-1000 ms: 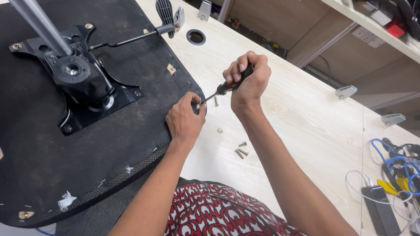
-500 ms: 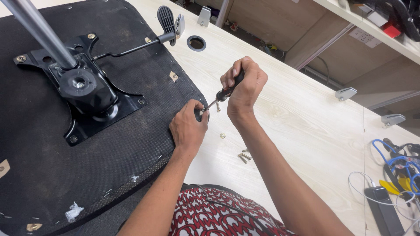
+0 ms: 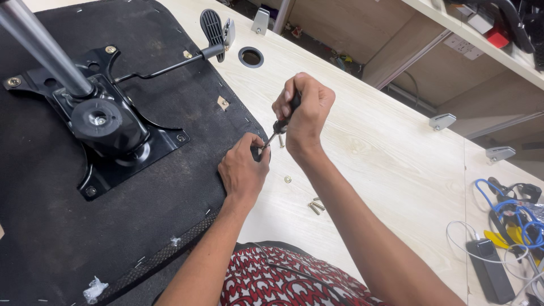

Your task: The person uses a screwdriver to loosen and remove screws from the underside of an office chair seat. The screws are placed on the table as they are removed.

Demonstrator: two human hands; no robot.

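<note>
An upturned office chair seat (image 3: 51,226) with black fabric lies on the pale wooden table (image 3: 391,164). My left hand (image 3: 242,170) rests on the seat's right edge, its fingertips pinching something small at the screwdriver's tip. My right hand (image 3: 303,116) is closed around the black and red handle of a screwdriver (image 3: 279,126), whose shaft slants down to that spot. One screw (image 3: 280,140) lies just beside the hands, a washer (image 3: 288,179) sits below them, and a few loose screws (image 3: 315,206) lie nearer me.
A black metal mechanism plate (image 3: 105,122) with a silver gas column (image 3: 39,48) and a lever paddle (image 3: 214,25) is bolted to the seat. A cable hole (image 3: 250,56) is in the table. Tangled blue and white cables (image 3: 510,218) lie at right. Shelving stands beyond.
My right hand has tilted the screwdriver more upright and shifted slightly left. My left hand stays pinched at the seat's edge. The view has drifted a little.
</note>
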